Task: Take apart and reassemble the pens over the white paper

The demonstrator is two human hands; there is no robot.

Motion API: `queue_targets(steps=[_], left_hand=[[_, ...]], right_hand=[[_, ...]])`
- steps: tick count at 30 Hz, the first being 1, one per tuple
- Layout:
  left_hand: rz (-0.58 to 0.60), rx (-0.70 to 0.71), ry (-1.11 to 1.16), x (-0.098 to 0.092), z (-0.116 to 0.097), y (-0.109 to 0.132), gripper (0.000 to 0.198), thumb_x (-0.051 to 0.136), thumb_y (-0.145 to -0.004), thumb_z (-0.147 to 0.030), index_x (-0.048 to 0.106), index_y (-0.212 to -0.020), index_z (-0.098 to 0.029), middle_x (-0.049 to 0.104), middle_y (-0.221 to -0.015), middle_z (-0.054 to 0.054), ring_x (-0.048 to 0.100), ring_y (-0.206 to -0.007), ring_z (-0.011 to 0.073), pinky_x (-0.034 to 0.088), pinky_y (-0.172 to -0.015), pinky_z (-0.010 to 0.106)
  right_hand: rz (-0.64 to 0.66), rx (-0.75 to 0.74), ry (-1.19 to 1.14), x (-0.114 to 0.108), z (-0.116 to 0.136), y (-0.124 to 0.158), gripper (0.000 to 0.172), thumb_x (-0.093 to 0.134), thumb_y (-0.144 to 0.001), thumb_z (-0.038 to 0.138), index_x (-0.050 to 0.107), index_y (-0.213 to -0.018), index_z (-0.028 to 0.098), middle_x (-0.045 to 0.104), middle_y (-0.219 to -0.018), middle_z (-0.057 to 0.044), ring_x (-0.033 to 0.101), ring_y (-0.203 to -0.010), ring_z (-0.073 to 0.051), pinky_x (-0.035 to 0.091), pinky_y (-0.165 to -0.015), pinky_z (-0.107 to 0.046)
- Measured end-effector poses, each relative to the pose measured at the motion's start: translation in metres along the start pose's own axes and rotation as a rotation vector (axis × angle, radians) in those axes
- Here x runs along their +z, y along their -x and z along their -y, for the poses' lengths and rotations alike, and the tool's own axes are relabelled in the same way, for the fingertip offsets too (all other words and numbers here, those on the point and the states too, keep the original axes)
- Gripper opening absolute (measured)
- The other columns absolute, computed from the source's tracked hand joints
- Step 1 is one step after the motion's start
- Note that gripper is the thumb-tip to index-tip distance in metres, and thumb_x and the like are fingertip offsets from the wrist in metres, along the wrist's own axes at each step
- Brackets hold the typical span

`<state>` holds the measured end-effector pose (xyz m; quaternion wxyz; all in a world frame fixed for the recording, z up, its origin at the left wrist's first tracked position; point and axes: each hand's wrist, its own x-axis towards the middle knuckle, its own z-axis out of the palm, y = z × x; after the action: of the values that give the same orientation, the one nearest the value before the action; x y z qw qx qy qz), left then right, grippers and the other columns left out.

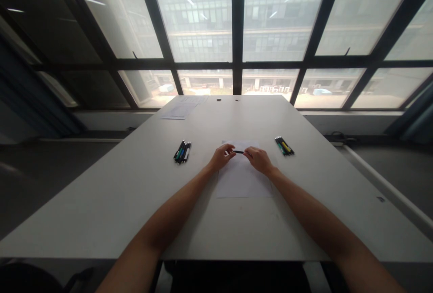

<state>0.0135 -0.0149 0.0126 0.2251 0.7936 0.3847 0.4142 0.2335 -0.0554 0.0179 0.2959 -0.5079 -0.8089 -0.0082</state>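
Head view: looking forward and down over a white table [111,207], with a white sheet of paper [244,183] lying flat between both forearms. Held over the far part of the sheet of paper, roughly crosswise: a slim dark pen [239,151]. Gripped at one end by the left hand [221,156], with curled fingers drawn narrow toward the thumb. Gripped at the other end by the right hand [259,160], likewise closed narrow, with part of its hold hidden. Cannot tell contact between pen and paper from this angle.

Left of the sheet of paper, well apart from it: a loose bunch of pens [182,152], mostly black with touches of green, blue and white. Right of the sheet, also apart: a second bunch [284,146], dark with green and yellow and with pale far ends. Well beyond the sheet, to its left: loose papers [180,109], flat. Straight beyond the sheet, near the far edge: a small dark disc [218,99]. Beyond that edge: tall windows [196,13] in dark frames.
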Motion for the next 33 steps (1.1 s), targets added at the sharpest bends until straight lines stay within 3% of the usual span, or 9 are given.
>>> queue_targets(steps=[7, 12, 20, 26, 30, 33], left_hand=[[0.050, -0.041, -0.084, -0.0010, 0.0026, -0.0019, 0.044, 0.043, -0.094, -0.046, 0.066, -0.072, -0.015, 0.062, -0.066, 0.001, 0.053, -0.064, 0.0136, 0.042, -0.063, 0.025], [0.036, -0.024, -0.095, -0.0016, 0.0007, -0.0014, 0.037, 0.053, -0.089, -0.044, 0.066, -0.070, -0.015, 0.061, -0.064, 0.000, 0.050, -0.061, 0.0128, 0.041, -0.062, 0.025], [0.025, 0.003, -0.035, -0.0007, 0.0004, -0.0001, 0.018, 0.061, -0.085, -0.034, 0.068, -0.084, -0.017, 0.069, -0.078, 0.002, 0.060, -0.073, 0.0144, 0.048, -0.069, 0.027], [0.017, 0.015, -0.002, -0.0021, -0.0037, 0.0004, 0.023, 0.065, -0.082, -0.035, 0.068, -0.097, -0.018, 0.068, -0.082, 0.003, 0.061, -0.075, 0.0148, 0.048, -0.070, 0.026], [0.033, -0.032, -0.066, -0.0017, -0.0026, -0.0007, 0.034, 0.050, -0.092, -0.041, 0.068, -0.078, -0.015, 0.065, -0.071, 0.002, 0.056, -0.067, 0.0134, 0.044, -0.065, 0.025], [0.055, -0.051, -0.106, -0.0014, -0.0002, -0.0010, 0.039, 0.048, -0.092, -0.042, 0.066, -0.072, -0.014, 0.062, -0.064, 0.000, 0.051, -0.061, 0.0122, 0.041, -0.062, 0.024]], right_hand=[[0.006, -0.004, -0.002, -0.0009, 0.0014, -0.0005, 0.018, 0.050, -0.098, 0.032, 0.064, -0.093, 0.023, 0.069, -0.092, -0.004, 0.062, -0.083, -0.016, 0.038, -0.070, -0.024], [0.006, -0.009, -0.001, -0.0009, 0.0013, -0.0002, 0.018, 0.050, -0.098, 0.033, 0.064, -0.093, 0.023, 0.069, -0.092, -0.004, 0.062, -0.083, -0.016, 0.038, -0.070, -0.023], [0.015, 0.000, 0.004, -0.0010, 0.0001, 0.0001, 0.019, 0.049, -0.099, 0.034, 0.064, -0.093, 0.023, 0.069, -0.092, -0.004, 0.062, -0.084, -0.016, 0.038, -0.071, -0.024], [0.021, 0.000, -0.002, 0.0000, 0.0004, -0.0005, 0.020, 0.048, -0.099, 0.033, 0.064, -0.093, 0.023, 0.069, -0.093, -0.004, 0.062, -0.085, -0.016, 0.038, -0.071, -0.024], [0.023, -0.001, 0.005, 0.0011, 0.0003, -0.0005, 0.021, 0.047, -0.100, 0.034, 0.064, -0.093, 0.023, 0.069, -0.093, -0.004, 0.062, -0.086, -0.016, 0.037, -0.072, -0.023], [0.029, -0.006, 0.016, 0.0011, 0.0000, -0.0006, 0.021, 0.047, -0.100, 0.034, 0.063, -0.093, 0.023, 0.069, -0.094, -0.003, 0.062, -0.086, -0.016, 0.037, -0.072, -0.023]])
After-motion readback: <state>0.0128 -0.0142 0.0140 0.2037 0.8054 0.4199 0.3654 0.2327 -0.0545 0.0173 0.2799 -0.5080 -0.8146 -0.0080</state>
